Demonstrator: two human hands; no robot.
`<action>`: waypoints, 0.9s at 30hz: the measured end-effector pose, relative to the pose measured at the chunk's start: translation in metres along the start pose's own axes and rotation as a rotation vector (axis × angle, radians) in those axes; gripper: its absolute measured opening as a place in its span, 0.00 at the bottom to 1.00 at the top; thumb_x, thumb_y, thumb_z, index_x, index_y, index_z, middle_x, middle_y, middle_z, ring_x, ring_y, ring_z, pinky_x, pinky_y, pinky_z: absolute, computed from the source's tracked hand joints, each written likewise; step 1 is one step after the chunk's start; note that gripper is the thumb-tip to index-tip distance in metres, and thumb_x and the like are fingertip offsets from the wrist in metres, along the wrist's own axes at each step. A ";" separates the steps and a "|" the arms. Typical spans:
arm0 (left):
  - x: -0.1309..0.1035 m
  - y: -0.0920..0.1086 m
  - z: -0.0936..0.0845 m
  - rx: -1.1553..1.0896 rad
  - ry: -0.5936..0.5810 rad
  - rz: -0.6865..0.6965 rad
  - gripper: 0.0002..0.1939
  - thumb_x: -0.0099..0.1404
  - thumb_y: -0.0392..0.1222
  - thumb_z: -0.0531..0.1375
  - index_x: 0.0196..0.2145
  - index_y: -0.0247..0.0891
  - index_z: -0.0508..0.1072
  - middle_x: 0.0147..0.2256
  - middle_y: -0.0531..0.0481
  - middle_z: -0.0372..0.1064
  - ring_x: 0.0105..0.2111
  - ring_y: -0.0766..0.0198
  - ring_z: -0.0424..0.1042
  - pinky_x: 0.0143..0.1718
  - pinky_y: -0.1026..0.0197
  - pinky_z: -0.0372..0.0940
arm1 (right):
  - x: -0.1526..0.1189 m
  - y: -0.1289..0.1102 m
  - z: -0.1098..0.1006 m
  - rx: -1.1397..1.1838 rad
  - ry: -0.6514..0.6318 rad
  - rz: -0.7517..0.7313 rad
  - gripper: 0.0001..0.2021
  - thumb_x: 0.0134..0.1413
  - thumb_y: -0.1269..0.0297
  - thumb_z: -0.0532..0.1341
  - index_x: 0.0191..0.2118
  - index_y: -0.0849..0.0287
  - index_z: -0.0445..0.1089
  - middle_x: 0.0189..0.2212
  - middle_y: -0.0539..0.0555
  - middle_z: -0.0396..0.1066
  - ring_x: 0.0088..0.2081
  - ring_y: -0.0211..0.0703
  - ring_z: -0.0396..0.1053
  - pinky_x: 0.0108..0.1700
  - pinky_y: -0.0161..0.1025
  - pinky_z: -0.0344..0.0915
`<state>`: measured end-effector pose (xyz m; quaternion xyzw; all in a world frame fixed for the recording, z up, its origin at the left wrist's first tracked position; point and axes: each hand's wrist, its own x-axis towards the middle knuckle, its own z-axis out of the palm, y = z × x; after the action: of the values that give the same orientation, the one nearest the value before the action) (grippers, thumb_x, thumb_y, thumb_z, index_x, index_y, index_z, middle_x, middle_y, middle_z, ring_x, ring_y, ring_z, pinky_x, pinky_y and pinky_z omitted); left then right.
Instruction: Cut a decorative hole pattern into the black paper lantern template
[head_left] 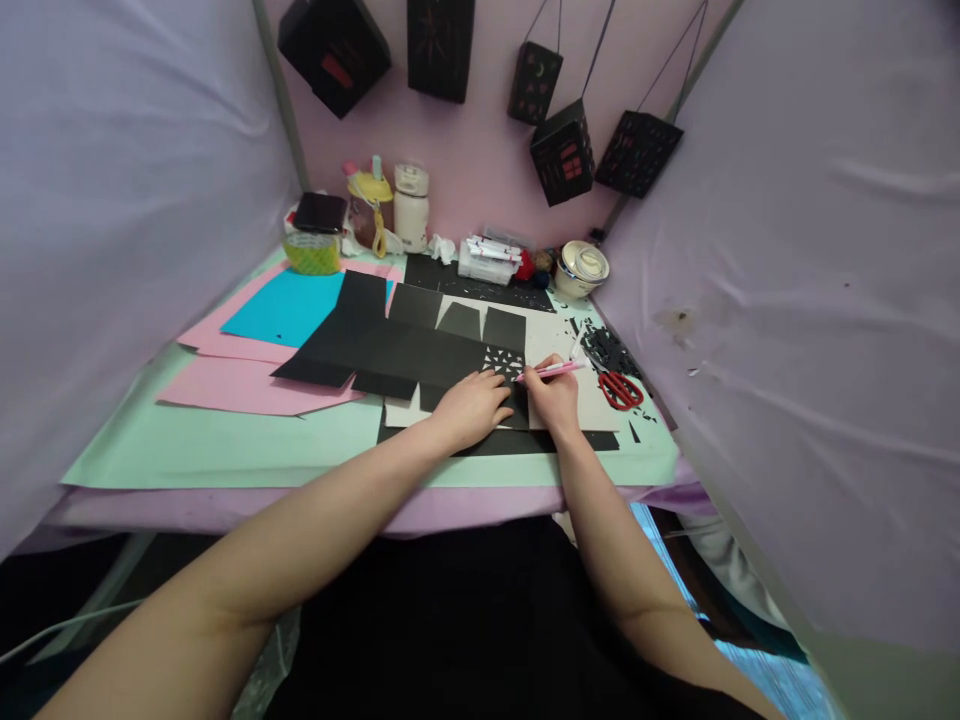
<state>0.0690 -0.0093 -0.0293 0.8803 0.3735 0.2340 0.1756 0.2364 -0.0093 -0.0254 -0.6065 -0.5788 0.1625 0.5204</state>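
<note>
A black card cut-out [420, 345] with flaps along its edges lies across the middle of the table. Small triangular holes form a pattern near its right end. My left hand [474, 408] rests flat on the card just below that pattern, fingers stretched out. Gripped like a pen in my right hand [553, 398] is a slim pink craft knife [556, 370], its tip down on the card beside the holes. Under the card lies a pale grey board [585, 408], with another black sheet [596, 441] partly beneath.
Red-handled scissors [621, 391] lie at right near black paper scraps [611, 350]. Pink sheets [240, 385] and a blue sheet [281, 305] are on the left. A white bottle [411, 215], a clear box [487, 262] and round containers [582, 268] line the back. Black paper lanterns [564, 155] hang above.
</note>
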 end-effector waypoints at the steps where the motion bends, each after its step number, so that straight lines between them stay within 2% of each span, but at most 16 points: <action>1: 0.000 0.001 0.001 -0.001 0.001 -0.005 0.12 0.64 0.43 0.59 0.43 0.38 0.76 0.50 0.38 0.70 0.56 0.45 0.62 0.60 0.47 0.51 | 0.000 0.000 0.000 -0.015 0.002 -0.014 0.10 0.49 0.59 0.60 0.24 0.56 0.61 0.21 0.47 0.67 0.27 0.39 0.65 0.36 0.37 0.60; 12: -0.004 0.013 0.006 -0.034 0.058 -0.038 0.16 0.63 0.45 0.61 0.46 0.35 0.75 0.51 0.34 0.68 0.57 0.40 0.60 0.60 0.45 0.50 | -0.004 -0.002 0.002 -0.057 -0.015 -0.088 0.11 0.52 0.57 0.59 0.24 0.56 0.60 0.21 0.46 0.64 0.26 0.38 0.62 0.33 0.35 0.57; 18: -0.006 0.027 0.006 0.171 0.002 -0.070 0.25 0.66 0.48 0.58 0.54 0.25 0.70 0.55 0.27 0.64 0.60 0.39 0.57 0.60 0.44 0.51 | -0.010 -0.002 0.002 -0.066 -0.083 -0.136 0.09 0.51 0.60 0.60 0.25 0.57 0.62 0.21 0.46 0.64 0.26 0.37 0.60 0.32 0.35 0.57; 23: -0.010 0.035 0.007 0.304 -0.008 -0.125 0.35 0.66 0.57 0.56 0.60 0.26 0.63 0.60 0.31 0.59 0.63 0.44 0.54 0.62 0.48 0.49 | -0.011 0.000 0.001 -0.115 -0.140 -0.136 0.06 0.51 0.62 0.58 0.27 0.57 0.65 0.23 0.48 0.67 0.26 0.38 0.62 0.31 0.35 0.58; 27: -0.010 0.035 0.010 0.358 -0.015 -0.126 0.35 0.67 0.60 0.54 0.60 0.27 0.64 0.61 0.33 0.60 0.62 0.45 0.55 0.62 0.49 0.50 | -0.011 0.000 0.001 -0.152 -0.155 -0.169 0.07 0.52 0.62 0.57 0.26 0.57 0.64 0.22 0.47 0.65 0.25 0.38 0.61 0.31 0.36 0.58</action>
<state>0.0886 -0.0415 -0.0238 0.8741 0.4622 0.1459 0.0330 0.2328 -0.0187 -0.0301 -0.5788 -0.6770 0.1202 0.4384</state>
